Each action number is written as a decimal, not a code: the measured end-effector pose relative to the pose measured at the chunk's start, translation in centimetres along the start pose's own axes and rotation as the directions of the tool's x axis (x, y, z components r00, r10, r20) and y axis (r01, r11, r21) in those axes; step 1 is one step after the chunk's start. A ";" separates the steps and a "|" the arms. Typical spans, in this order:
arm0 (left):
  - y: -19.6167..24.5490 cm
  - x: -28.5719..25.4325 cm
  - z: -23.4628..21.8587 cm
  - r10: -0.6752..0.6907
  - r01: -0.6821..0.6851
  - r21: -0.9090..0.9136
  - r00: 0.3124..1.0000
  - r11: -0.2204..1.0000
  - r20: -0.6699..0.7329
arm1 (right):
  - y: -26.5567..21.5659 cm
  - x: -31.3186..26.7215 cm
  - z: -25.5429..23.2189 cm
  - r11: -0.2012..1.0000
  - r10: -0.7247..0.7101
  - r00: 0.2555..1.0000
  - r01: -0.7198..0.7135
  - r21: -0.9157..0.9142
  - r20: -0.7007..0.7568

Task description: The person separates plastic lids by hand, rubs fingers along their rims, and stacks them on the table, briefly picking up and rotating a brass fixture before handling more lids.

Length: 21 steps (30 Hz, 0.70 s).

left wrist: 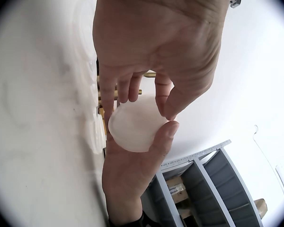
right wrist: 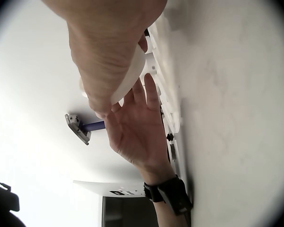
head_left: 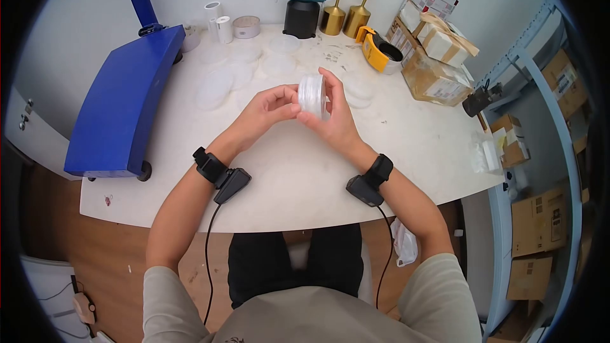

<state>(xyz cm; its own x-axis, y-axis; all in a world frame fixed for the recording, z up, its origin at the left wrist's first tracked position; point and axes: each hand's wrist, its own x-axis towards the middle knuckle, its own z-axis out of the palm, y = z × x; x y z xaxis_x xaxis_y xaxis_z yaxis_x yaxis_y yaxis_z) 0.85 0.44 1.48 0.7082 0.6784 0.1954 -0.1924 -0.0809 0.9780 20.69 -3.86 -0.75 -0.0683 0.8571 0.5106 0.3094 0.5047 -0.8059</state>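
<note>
A stack of round translucent plastic discs (head_left: pixel 311 95) is held up on edge over the table, between both hands. My left hand (head_left: pixel 270 108) pinches its left side with thumb and fingertips. Around the right side curls my right hand (head_left: pixel 333 117), thumb at the near edge and fingers at the far edge. In the left wrist view the round milky face of the stack (left wrist: pixel 135 125) shows between the two hands, with both thumbs meeting at its rim. The right wrist view shows only a pale curved edge of it (right wrist: pixel 132 75); the right hand hides the rest.
More translucent discs (head_left: pixel 215 86) lie behind the hands on the white table (head_left: pixel 298 178). A blue platform scale (head_left: pixel 124 101) stands left. At the back are white rolls (head_left: pixel 223 29), a black container (head_left: pixel 301 19), gold holders (head_left: pixel 332 20), a yellow tape dispenser (head_left: pixel 380 54) and boxes (head_left: pixel 435 76).
</note>
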 end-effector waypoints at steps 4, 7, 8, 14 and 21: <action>-0.4 0.3 -0.5 -0.005 0.009 -0.052 0.998 0.999 0.063 | -0.1 0.1 -0.1 1.000 -0.002 1.000 0.002 -0.019 -0.002; -0.4 0.1 -0.5 -0.009 0.011 -0.031 0.998 0.999 0.063 | -0.3 -0.1 0.2 0.996 0.072 0.997 -0.073 0.056 0.025; -0.2 0.1 -0.3 -0.002 0.003 -0.013 0.998 1.000 0.056 | -0.1 -0.1 0.2 0.995 0.067 0.997 -0.069 0.075 0.029; -0.6 0.2 -0.5 -0.001 0.001 0.003 0.997 1.000 0.072 | 0.0 0.1 0.1 0.991 0.046 0.998 -0.052 0.123 0.046; -0.3 0.1 -0.2 0.007 -0.008 0.017 0.996 1.000 0.085 | 0.4 0.1 0.0 0.985 0.055 0.997 -0.064 0.160 0.060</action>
<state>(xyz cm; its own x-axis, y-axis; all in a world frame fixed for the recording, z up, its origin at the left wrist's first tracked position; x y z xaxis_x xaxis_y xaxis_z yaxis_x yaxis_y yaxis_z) 0.89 0.68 1.25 0.7623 0.6131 0.2076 -0.1868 -0.0987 0.9774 20.77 -3.56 -0.96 -0.1078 0.8880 0.4470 0.1576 0.4592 -0.8743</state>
